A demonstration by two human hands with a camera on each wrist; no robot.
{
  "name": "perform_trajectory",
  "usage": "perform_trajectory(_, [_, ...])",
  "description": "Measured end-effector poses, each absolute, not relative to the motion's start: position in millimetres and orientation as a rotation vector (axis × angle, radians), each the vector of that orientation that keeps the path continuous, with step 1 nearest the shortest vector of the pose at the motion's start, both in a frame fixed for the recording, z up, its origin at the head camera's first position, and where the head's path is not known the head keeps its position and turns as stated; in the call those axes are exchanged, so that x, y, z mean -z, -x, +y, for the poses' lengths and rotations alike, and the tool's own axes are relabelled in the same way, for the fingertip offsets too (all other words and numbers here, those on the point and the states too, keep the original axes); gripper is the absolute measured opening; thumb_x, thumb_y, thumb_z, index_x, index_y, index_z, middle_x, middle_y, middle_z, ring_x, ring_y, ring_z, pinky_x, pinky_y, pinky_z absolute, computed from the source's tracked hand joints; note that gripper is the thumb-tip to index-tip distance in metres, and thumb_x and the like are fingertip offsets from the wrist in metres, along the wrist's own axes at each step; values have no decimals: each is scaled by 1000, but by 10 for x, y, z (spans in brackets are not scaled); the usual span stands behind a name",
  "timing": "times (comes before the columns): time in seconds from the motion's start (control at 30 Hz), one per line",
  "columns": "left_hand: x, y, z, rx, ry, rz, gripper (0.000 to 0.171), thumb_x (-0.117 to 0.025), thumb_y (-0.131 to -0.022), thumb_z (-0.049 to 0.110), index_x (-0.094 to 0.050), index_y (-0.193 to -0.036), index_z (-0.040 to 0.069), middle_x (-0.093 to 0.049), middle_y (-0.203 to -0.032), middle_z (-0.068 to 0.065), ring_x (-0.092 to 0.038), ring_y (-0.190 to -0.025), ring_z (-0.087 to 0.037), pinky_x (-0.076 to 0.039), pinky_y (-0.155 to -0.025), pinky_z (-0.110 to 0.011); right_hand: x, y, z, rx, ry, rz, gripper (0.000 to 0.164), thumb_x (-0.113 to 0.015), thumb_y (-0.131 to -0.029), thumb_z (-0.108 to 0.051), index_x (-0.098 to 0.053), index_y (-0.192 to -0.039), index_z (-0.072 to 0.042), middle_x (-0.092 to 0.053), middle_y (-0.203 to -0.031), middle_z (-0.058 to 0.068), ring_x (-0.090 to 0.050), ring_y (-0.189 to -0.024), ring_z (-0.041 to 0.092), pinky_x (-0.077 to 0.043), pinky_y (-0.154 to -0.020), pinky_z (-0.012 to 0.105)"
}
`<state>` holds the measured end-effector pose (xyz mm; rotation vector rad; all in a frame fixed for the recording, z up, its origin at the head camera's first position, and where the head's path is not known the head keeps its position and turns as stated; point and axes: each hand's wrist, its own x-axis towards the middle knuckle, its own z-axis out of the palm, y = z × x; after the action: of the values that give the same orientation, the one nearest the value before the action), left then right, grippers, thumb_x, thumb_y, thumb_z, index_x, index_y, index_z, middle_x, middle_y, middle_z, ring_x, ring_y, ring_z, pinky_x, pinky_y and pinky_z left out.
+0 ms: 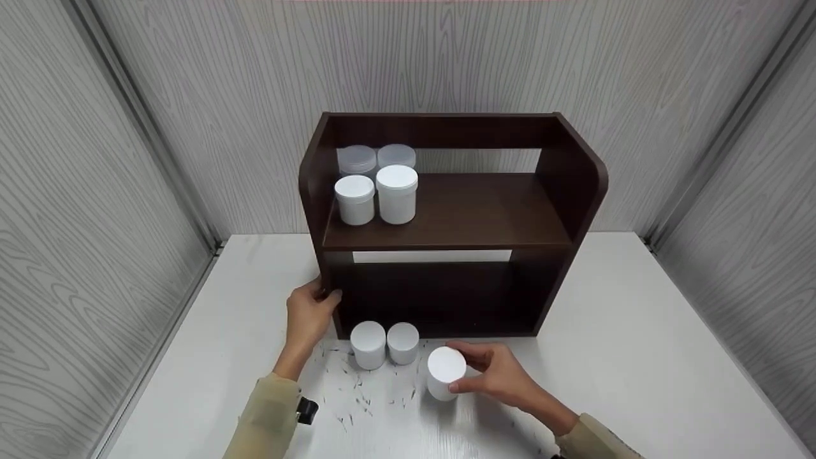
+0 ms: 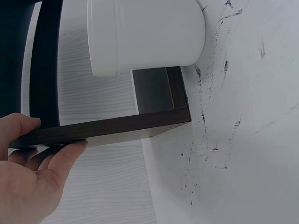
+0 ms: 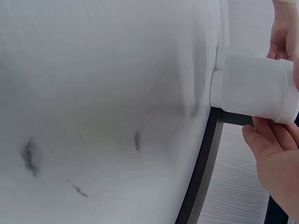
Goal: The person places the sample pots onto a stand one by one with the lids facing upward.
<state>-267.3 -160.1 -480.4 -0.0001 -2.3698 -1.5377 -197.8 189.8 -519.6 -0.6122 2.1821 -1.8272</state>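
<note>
My right hand point(image 1: 503, 377) holds a white lidded jar point(image 1: 443, 377) between thumb and fingers, in front of a dark brown two-tier shelf point(image 1: 491, 207). In the right wrist view the same jar point(image 3: 254, 86) is gripped near its lid; whether its base touches the table cannot be told. My left hand point(image 1: 309, 315) grips the shelf's left side panel, with thumb and fingers on either side of the board point(image 2: 117, 125) in the left wrist view. Two more white jars, a larger one point(image 1: 368, 345) and a smaller one point(image 1: 403, 344), stand side by side at the shelf's lower front edge.
On the upper tier, at its left, stand two white jars, one shorter point(image 1: 355, 203) and one taller point(image 1: 396, 196). Two shaded jars point(image 1: 396, 155) are partly hidden behind them. Dark scuffs mark the white table point(image 1: 370, 427). Grey wood-patterned walls point(image 1: 446, 57) surround it.
</note>
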Motion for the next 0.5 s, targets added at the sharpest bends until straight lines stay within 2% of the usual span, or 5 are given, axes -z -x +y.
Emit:
perform_trajectory(0.3, [4806, 2663, -1603, 1540, -17, -2363, 44, -69, -98, 8, -62, -138, -11, -71, -124, -26, -73, -110, -35, -59, -86, -35, 5097, 1930, 1972, 1822, 596, 2185, 74, -92, -79, -6, -58, -142, 13, -60, -143, 27, -54, -136, 42, -47, -108, 32])
perform_trajectory(0.5, [4802, 2670, -1606, 1537, -26, -2364, 43, -70, -97, 8, -63, -135, -12, -71, -123, -27, -72, -110, -35, -58, -86, -36, 5028, 1924, 2019, 1817, 600, 2193, 74, -93, -78, -6, -59, -141, 12, -62, -142, 24, -54, -137, 41, -46, -109, 31])
